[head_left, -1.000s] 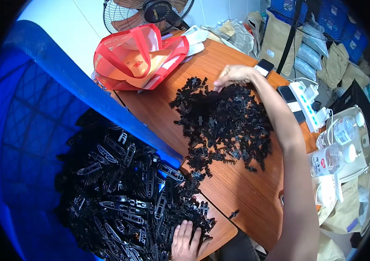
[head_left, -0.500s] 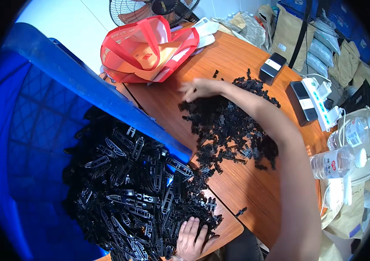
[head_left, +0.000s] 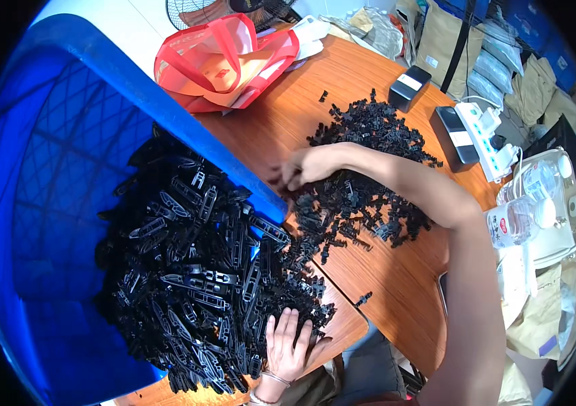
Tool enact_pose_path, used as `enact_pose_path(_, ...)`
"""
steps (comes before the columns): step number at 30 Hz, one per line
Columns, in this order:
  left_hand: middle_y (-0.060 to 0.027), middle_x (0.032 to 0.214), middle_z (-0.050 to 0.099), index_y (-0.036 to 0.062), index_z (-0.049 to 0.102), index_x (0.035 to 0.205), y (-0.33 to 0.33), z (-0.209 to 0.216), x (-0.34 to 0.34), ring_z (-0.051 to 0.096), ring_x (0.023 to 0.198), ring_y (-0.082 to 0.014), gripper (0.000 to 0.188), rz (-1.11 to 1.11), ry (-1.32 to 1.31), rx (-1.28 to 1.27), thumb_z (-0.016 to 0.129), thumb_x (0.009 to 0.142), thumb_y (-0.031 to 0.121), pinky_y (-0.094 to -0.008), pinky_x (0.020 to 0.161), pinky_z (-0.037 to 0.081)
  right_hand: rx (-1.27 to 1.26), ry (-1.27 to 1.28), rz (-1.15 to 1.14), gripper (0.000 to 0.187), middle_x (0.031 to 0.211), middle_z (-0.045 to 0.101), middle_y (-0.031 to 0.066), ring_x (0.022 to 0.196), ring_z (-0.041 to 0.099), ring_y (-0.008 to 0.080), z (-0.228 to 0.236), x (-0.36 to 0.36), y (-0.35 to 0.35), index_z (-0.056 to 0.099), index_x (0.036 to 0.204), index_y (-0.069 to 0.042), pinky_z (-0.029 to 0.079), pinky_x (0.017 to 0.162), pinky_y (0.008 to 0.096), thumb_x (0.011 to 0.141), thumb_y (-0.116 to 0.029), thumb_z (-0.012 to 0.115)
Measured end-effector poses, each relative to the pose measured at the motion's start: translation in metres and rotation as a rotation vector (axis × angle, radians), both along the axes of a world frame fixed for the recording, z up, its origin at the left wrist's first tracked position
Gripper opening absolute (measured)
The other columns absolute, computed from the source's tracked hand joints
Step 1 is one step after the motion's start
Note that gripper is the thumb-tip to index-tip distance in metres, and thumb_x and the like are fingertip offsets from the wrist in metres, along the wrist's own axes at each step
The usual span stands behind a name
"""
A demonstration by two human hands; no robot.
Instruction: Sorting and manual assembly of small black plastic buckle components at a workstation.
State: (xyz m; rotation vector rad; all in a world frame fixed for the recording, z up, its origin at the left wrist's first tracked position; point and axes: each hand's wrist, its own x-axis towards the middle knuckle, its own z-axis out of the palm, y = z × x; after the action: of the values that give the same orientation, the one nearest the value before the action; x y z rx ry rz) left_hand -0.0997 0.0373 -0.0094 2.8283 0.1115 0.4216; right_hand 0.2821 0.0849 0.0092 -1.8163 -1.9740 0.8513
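At the blue bin (head_left: 156,108): long black parts (head_left: 193,271) spill onto the table (head_left: 403,304).
Left hand (head_left: 286,348): fingers spread, touching parts near the table edge.
Right hand (head_left: 311,166): fingers curled, blurred; cannot tell whether gripping; beside small black parts (head_left: 379,132).
Wood: shows toward the red bag (head_left: 261,78).
Hidden: small parts under right forearm (head_left: 403,176).
Cut off: fan (head_left: 196,13).
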Motion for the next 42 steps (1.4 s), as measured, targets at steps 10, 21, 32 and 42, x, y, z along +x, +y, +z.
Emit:
enact_pose_path(10, -0.0238, 0.127, 0.044, 0.0028, 0.052, 0.115, -0.006, -0.001, 0.001, 0.042, 0.120, -0.0395, 0.058, -0.017, -0.015, -0.028, 0.077, 0.071, 0.030, -0.0565, 0.101, 0.028, 0.219, 0.108, -0.486, 0.037, 0.119, 0.060, 0.0140, 0.120, 0.048, 0.0239, -0.014, 0.118, -0.008, 0.059, 0.117, -0.003, 0.037, 0.101, 0.0343, 0.089, -0.027, 0.057)
enact_pose_path(21, -0.0233, 0.125, 0.045, 0.0030, 0.053, 0.113, 0.001, -0.001, 0.000, 0.043, 0.119, -0.0390, 0.058, -0.006, -0.021, -0.018, 0.078, 0.070, 0.032, -0.0563, 0.100, 0.029, 0.530, 0.529, -0.845, 0.035, 0.084, 0.070, 0.0051, 0.077, 0.064, 0.0129, -0.014, 0.100, -0.071, 0.071, 0.091, -0.004, 0.049, 0.077, 0.0302, 0.088, -0.037, 0.060)
enact_pose_path(32, -0.0220, 0.124, 0.046, 0.0037, 0.053, 0.113, -0.003, -0.002, -0.001, 0.043, 0.120, -0.0374, 0.054, -0.023, -0.058, -0.025, 0.075, 0.073, 0.031, -0.0559, 0.104, 0.025, 0.378, 0.073, -0.810, 0.043, 0.127, 0.052, 0.0208, 0.122, 0.047, 0.0284, -0.050, 0.084, -0.103, 0.062, 0.109, 0.004, 0.036, 0.102, 0.0335, 0.094, -0.034, 0.046)
enact_pose_path(42, -0.0218, 0.128, 0.044, 0.0035, 0.050, 0.117, -0.003, -0.008, 0.000, 0.040, 0.123, -0.0378, 0.054, -0.036, -0.076, -0.032, 0.071, 0.076, 0.031, -0.0570, 0.106, 0.023, 0.622, 0.482, -0.825, 0.042, 0.102, 0.067, 0.0110, 0.096, 0.060, 0.0164, -0.041, 0.045, -0.082, 0.066, 0.104, 0.002, 0.044, 0.090, 0.0288, 0.093, -0.036, 0.051)
